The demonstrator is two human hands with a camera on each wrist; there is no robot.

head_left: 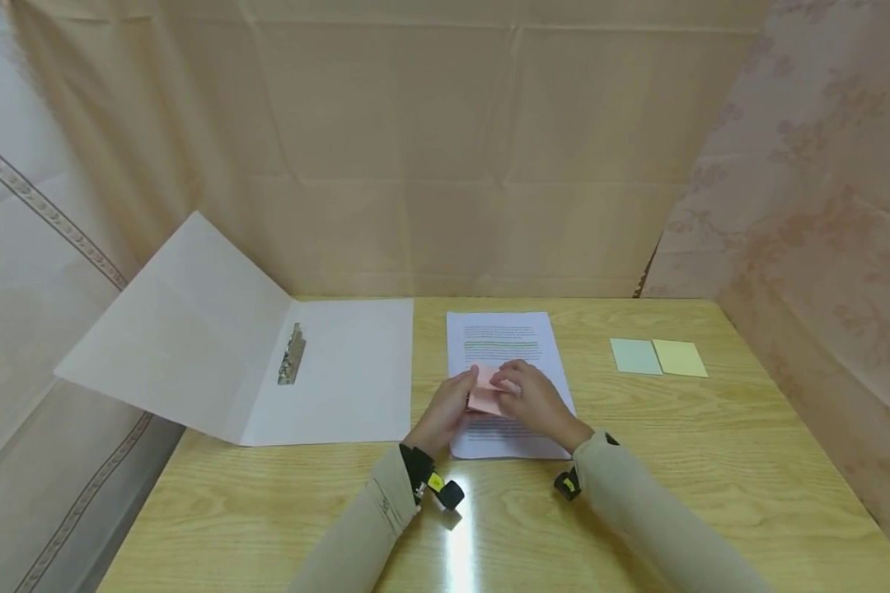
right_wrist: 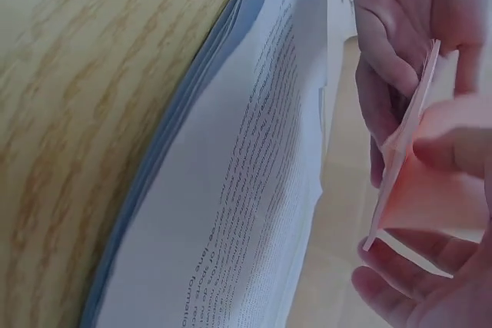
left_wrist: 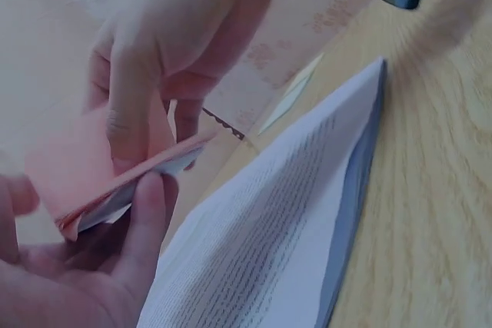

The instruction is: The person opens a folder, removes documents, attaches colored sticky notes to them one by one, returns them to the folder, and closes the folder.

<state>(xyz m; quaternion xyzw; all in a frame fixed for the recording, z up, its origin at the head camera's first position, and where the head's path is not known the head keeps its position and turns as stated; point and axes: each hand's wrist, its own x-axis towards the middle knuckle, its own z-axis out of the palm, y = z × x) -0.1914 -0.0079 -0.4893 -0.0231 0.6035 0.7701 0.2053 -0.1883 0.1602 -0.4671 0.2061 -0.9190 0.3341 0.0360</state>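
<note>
A pad of pink sticky notes (head_left: 484, 400) is held between both hands above a stack of printed paper (head_left: 504, 446). My left hand (head_left: 445, 412) grips the pad from its left side, fingers beneath it in the left wrist view. On the pad's other side, my right hand (head_left: 537, 403) pinches the upper pink sheet (right_wrist: 442, 197), which bends up from the pad in the right wrist view. One line of print on the top page (head_left: 500, 329) is marked green. The hands cover part of that page.
An open white folder (head_left: 363, 371) with a metal clip (head_left: 292, 356) lies to the left, its cover (head_left: 185, 338) raised. A pale green note pad (head_left: 635, 356) and a yellow one (head_left: 680, 358) lie side by side on the right of the wooden table (head_left: 712, 461).
</note>
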